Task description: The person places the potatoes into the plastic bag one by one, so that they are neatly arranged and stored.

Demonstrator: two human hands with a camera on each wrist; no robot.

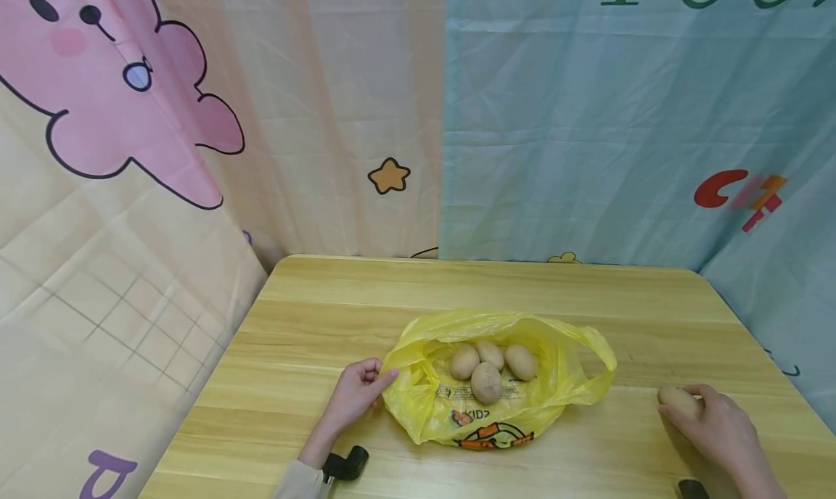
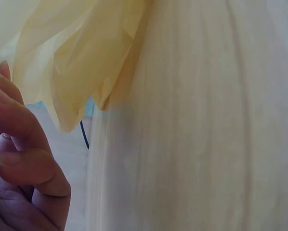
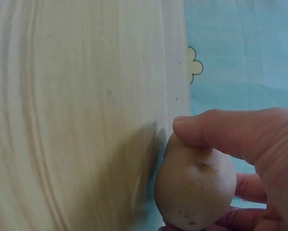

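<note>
A yellow plastic bag (image 1: 418, 419) lies on the table with its mouth spread wide, and several potatoes (image 1: 486, 383) sit inside it. At the bag's left rim, my left hand (image 1: 359, 390) pinches the plastic with its thumb and curled fingers. Its other fingers (image 2: 28, 168) show bent in the left wrist view, beside the hanging folds of the bag (image 2: 81, 53). Out on the right side of the table, my right hand (image 1: 721, 426) grips a single potato (image 3: 194, 185) between thumb and fingers, apart from the bag. Speckles mark this potato's skin.
The wooden table (image 1: 313, 318) has rounded far corners. Behind it hangs a printed curtain (image 1: 562, 122), and cloth also falls along both sides. The bag's handle loop (image 1: 604, 361) sticks out to the right. A black wrist mount (image 1: 349, 463) is by the left wrist.
</note>
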